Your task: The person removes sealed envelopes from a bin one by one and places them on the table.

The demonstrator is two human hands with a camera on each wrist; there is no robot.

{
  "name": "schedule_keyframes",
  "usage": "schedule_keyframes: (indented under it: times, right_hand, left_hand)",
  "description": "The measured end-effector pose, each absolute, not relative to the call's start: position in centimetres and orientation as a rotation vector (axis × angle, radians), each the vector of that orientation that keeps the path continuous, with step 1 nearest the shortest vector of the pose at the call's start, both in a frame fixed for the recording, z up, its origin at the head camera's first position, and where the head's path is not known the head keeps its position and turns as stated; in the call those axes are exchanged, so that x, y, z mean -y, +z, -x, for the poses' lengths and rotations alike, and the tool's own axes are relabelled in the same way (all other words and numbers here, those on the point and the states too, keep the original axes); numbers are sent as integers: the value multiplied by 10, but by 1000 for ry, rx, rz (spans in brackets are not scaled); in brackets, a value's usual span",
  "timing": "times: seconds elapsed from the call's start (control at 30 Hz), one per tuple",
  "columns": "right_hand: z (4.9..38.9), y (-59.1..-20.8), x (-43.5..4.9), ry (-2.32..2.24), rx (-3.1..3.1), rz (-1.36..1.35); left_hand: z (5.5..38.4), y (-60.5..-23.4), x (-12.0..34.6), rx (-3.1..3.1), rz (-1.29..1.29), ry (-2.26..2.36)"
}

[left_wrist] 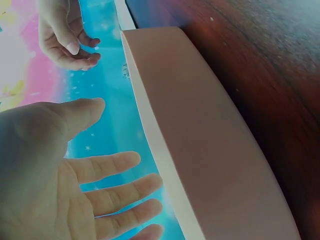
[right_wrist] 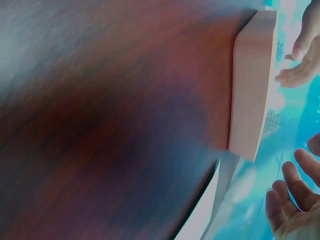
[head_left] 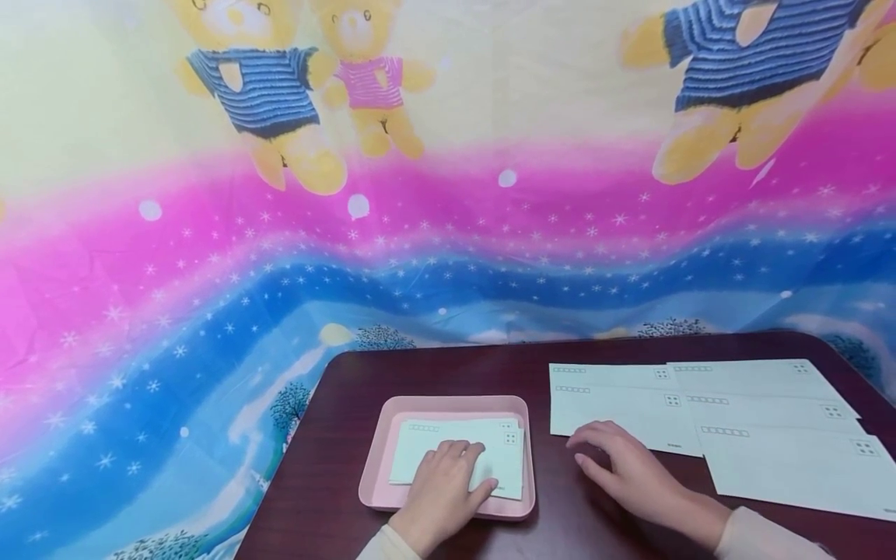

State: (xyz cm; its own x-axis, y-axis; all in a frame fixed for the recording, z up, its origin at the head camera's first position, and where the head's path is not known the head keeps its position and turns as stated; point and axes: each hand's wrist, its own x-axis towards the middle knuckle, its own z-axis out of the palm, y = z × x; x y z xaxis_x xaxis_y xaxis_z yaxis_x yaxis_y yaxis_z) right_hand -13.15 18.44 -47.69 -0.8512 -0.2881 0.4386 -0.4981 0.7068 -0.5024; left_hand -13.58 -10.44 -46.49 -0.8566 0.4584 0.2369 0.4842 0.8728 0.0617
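A shallow pink tray (head_left: 373, 474) holds a small stack of white envelopes (head_left: 448, 430), the top ones slightly out of line. My left hand (head_left: 448, 486) is over the tray's near side with its fingers loosely extended and nothing in its grasp. In the left wrist view its fingers look raised above the tray's wall (left_wrist: 185, 135); the envelopes are hidden there. My right hand (head_left: 633, 470) hovers between the tray and the envelopes laid out on the right, fingers relaxed and slightly bent, holding nothing. Nearest to it is a white envelope (head_left: 616, 408) in the left column.
Several white envelopes overlap in two columns on the right, the front one (head_left: 791, 467) reaching toward the table's right side. The dark brown table (head_left: 315, 482) has rounded far corners. Behind it hangs a colourful cloth (head_left: 455, 218) with printed bears and snowflakes.
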Motion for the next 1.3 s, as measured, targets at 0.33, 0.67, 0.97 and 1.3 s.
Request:
schedule_keyframes:
  times: [0.33,0.67,0.97,1.3]
  right_hand:
    - [132,-478,-164,871,2570,-690]
    - [142,-480,-140,839,2611,-713]
    - [153,-481,-108,741,2579,-808]
    - [170,-488,-82,532,2736,-918]
  left_hand:
    - [138,-468,114,2868,686,-191]
    - [140,-475,125,2889,615,-210]
    - [146,-480,139,2835,591,-196]
    - [156,-481,143,2851,559,-228]
